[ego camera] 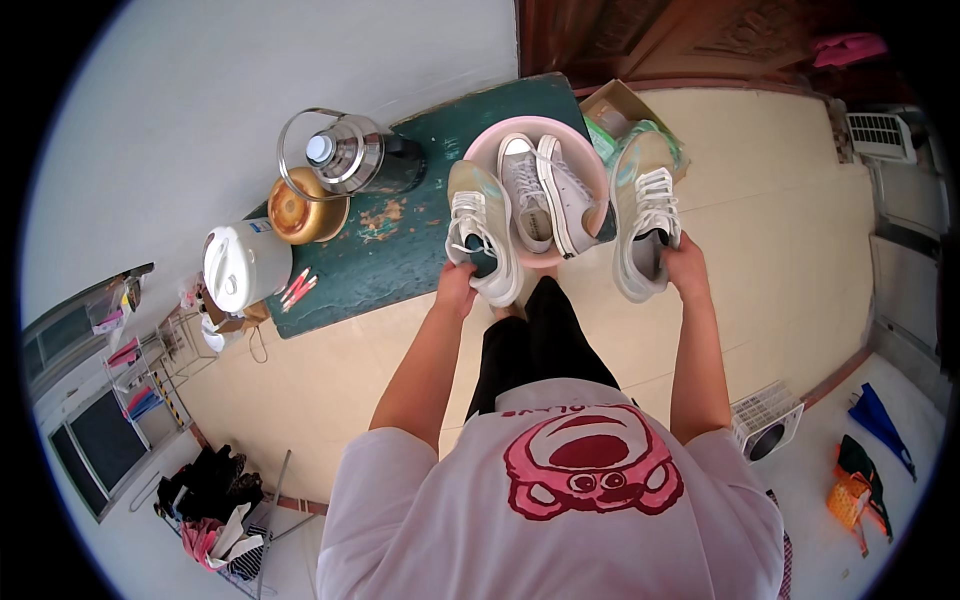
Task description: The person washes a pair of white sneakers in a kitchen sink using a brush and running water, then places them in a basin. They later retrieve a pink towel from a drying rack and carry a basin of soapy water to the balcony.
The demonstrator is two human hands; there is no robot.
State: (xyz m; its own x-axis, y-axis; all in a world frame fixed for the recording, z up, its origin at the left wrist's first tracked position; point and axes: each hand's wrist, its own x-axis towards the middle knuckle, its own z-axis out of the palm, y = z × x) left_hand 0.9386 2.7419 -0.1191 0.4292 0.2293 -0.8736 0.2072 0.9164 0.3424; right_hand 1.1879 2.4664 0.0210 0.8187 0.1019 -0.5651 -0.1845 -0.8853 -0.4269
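My left hand [456, 289] grips the heel of a pale lace-up sneaker [474, 214], thumb inside its collar. Its mate, another pale sneaker [646, 217] with white laces, is held at the heel by my right hand [685, 266]. Both shoes point away from me, soles down, one on each side of a pink plastic basin [491, 135]. Inside the basin lie two light canvas shoes, one [525, 184] showing its insole and the other [564, 199] tipped on its side. The left sneaker overlaps the basin's rim from my view; whether they touch I cannot tell.
The basin stands on a worn green table [405, 262]. Along the wall are a steel thermos flask [367, 154], a golden-brown round pot [300, 206], a white lidded container [247, 262] and red-and-white sticks [300, 289]. A cardboard box [622, 101] sits beyond the table's right end.
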